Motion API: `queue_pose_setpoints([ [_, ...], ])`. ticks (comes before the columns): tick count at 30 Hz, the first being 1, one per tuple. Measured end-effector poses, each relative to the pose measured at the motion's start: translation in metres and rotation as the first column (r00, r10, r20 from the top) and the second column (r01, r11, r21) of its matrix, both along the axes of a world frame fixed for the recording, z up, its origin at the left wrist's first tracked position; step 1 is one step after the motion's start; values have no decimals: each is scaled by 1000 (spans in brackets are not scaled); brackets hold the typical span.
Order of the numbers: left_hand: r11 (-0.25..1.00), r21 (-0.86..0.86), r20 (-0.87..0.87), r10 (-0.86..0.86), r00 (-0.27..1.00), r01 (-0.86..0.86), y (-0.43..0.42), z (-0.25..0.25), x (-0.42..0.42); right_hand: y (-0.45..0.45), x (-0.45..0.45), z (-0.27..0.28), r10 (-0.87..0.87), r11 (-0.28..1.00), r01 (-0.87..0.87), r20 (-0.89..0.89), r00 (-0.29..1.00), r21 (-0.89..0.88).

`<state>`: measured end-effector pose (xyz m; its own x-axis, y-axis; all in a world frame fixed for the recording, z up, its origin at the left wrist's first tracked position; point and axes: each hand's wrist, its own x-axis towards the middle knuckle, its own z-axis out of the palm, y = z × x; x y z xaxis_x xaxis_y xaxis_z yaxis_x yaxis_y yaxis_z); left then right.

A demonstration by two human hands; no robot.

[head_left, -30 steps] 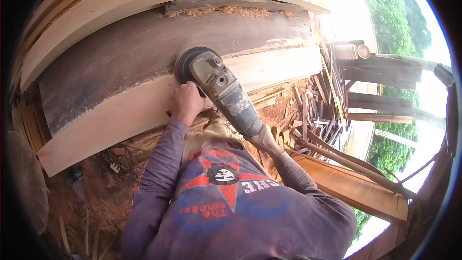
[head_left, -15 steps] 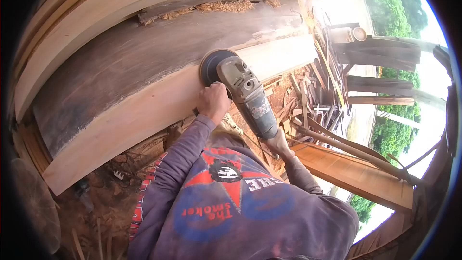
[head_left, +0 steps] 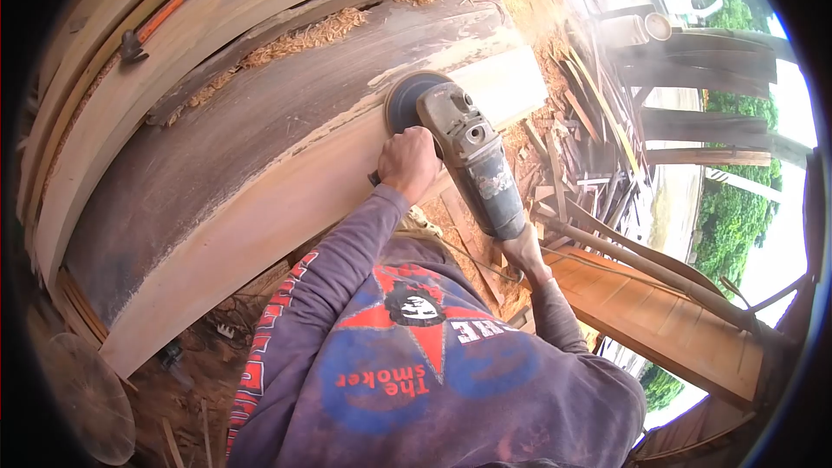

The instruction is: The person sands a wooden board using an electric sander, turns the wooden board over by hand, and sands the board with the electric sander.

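Note:
A grey, worn power sander (head_left: 475, 152) lies across the bench area, its round dark disc (head_left: 411, 102) on the boundary between a dark plank surface (head_left: 260, 104) and a pale wood strip (head_left: 295, 195). My left hand (head_left: 410, 161) is wrapped round the side handle beside the disc, the handle's end showing below the fist. My right hand (head_left: 526, 253) grips the rear end of the sander's body; its fingers are partly hidden beneath. The disc's underside is out of sight.
A hammer with an orange-and-black handle (head_left: 169, 13) rests on the boards at upper left. Shavings (head_left: 308, 37) lie along the dark plank. Scrap sticks (head_left: 607, 173) are piled at right, above an orange-brown panel (head_left: 659, 321). A cord hangs near my right hand.
The sander, held in both hands, has moved rightward along the pale strip. The view has shifted, bringing the whole hammer and part of a white vehicle into sight.

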<state>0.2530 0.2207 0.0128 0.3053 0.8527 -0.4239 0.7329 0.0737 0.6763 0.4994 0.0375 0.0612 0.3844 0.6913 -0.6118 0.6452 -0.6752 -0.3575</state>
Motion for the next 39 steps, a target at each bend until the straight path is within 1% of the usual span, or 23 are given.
queue_pose_setpoints([
  [3, 1000, -8, 7, 7, 1000, -7, 17, 0, 36, 15, 33, 3, -32, 998, 34, -42, 999, 51],
  [5, 1000, -17, 10, 13, 1000, -12, 25, 2, 60, 22, 58, 3, -71, 997, 70, -30, 997, -30],
  [6, 1000, -15, 7, 2, 1000, -2, 27, 2, 73, 24, 70, 2, -68, 997, 67, -34, 997, -28],
  [7, 1000, -13, 5, -9, 1000, 9, 31, 2, 86, 23, 82, 1, -77, 997, 76, -31, 997, -13],
  [9, 999, -1, 19, -34, 999, 34, 41, 3, 107, 24, 95, 1, -50, 994, 48, 22, 999, 100],
  [10, 998, 9, 36, -62, 997, 61, 44, 4, 118, 22, 108, -2, -53, 994, 51, 22, 998, 97],
  [12, 995, -5, 38, -101, 994, 101, 57, 6, 138, 23, 129, -4, -79, 997, 79, 20, 997, 15],
  [13, 990, 20, 55, -138, 989, 137, 63, 3, 149, 24, 137, -5, -89, 996, 89, 20, 996, -14],
  [14, 984, 46, 71, -175, 982, 172, 69, 1, 160, 35, 134, 7, -123, 992, 123, 25, 992, -25],
  [15, 983, 73, 60, -172, 983, 167, 73, 0, 172, 44, 134, 14, -157, 987, 158, 30, 987, -34],
  [16, 983, 71, 60, -174, 983, 170, 78, -2, 183, 48, 140, 14, -159, 986, 160, 30, 987, -37],
  [18, 974, 107, 84, -210, 974, 200, 88, -4, 205, 53, 153, 14, -235, 972, 234, -15, 972, -33],
  [22, 962, 122, 108, -256, 961, 243, 108, -2, 244, 56, 187, 4, -281, 958, 282, 16, 960, -61],
  [24, 959, 132, 84, -263, 961, 251, 119, -4, 260, 61, 194, -1, -266, 957, 267, -29, 964, 116],
  [26, 945, 171, 80, -294, 953, 277, 130, -4, 276, 72, 199, 4, -294, 950, 296, -28, 955, 100],
  [28, 939, 171, 54, -311, 949, 298, 145, -4, 292, 85, 204, 2, -326, 941, 327, -27, 945, 92],
  [31, 923, 273, 44, -292, 955, 270, 161, -13, 307, 89, 216, -11, -322, 942, 322, -18, 947, 95],
  [33, 921, 285, 44, -288, 957, 265, 167, -13, 304, 96, 209, -11, -324, 938, 325, -21, 946, 124],
  [34, 916, 302, 47, -291, 956, 264, 169, -13, 301, 99, 205, -9, -334, 937, 335, -29, 942, 104],
  [36, 915, 293, -17, -283, 959, 276, 167, -14, 294, 108, 190, -1, -344, 936, 346, -40, 938, 69],
  [38, 913, 302, -40, -276, 960, 275, 158, -16, 277, 106, 184, -3, -303, 952, 303, -11, 953, -42],
  [39, 917, 295, -46, -269, 962, 270, 153, -17, 267, 103, 176, -5, -296, 954, 295, -17, 955, -49],
])
